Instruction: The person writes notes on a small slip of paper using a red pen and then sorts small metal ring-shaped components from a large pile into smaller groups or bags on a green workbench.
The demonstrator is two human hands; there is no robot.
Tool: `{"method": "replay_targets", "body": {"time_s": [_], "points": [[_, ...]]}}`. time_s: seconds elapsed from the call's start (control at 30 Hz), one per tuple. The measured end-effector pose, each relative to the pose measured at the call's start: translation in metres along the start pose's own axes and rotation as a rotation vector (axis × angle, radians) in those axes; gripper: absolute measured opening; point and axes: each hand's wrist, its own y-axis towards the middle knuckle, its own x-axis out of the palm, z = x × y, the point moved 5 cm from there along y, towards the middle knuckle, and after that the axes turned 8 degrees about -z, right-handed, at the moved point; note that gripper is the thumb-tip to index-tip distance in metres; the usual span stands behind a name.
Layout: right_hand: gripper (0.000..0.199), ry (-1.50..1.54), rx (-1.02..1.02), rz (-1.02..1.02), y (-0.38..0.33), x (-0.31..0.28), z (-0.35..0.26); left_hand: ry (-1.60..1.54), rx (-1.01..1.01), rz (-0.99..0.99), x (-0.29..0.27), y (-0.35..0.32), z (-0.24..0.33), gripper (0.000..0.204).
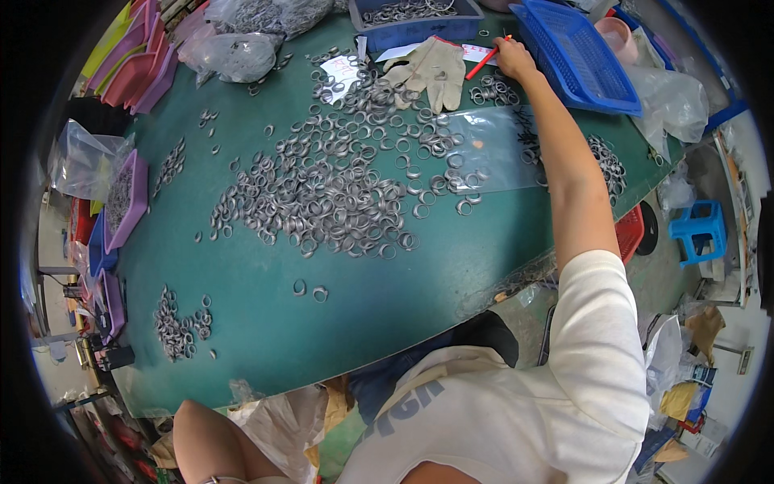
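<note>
At the far side of the green table (242,315), my right hand (514,60) has its fingers closed on a slim red pen (484,62). The pen slants down to the left, beside a cream work glove (431,73). A small cluster of grey metal rings (493,91) lies just below this hand. The main pile of rings (322,189) spreads over the middle of the table. Under my right forearm lies a clear plastic bag (500,153) with dark writing on it. Only my bent left arm (211,444) shows at the lower left; my left hand is out of sight.
A blue basket (576,56) stands to the right of my hand. Behind the glove is a blue-grey bin (417,31) of rings. Filled plastic bags (234,56) sit at the far left. Purple trays (129,202) line the left edge. A blue stool (699,231) stands on the floor.
</note>
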Motion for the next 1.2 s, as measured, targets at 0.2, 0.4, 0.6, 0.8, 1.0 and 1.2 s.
{"method": "replay_targets", "body": {"time_s": [0.2, 0.4, 0.6, 0.8, 1.0, 1.2], "points": [[0.035, -0.046, -0.043, -0.074, -0.011, -0.002, -0.005, -0.004, -0.008, -0.029, 0.002, -0.001, 0.001, 0.023], [0.03, 0.117, -0.13, 0.057, -0.021, -0.022, -0.004, 0.017, 0.009, -0.027, -0.008, 0.007, 0.017, 0.023], [0.027, 0.426, -0.23, 0.054, -0.071, -0.047, -0.035, 0.047, 0.023, -0.016, -0.015, 0.025, 0.044, 0.022], [0.026, 0.628, -0.567, 0.036, -0.157, -0.084, -0.152, 0.13, 0.055, -0.002, -0.043, 0.05, 0.087, 0.021], [0.037, 0.506, -0.928, -0.071, -0.264, -0.083, -0.255, 0.194, 0.004, -0.034, -0.056, 0.075, 0.128, 0.021], [0.072, 0.329, -0.872, -0.122, -0.329, -0.052, -0.263, 0.144, 0.323, 0.561, -0.078, 0.044, 0.155, 0.015]]}}
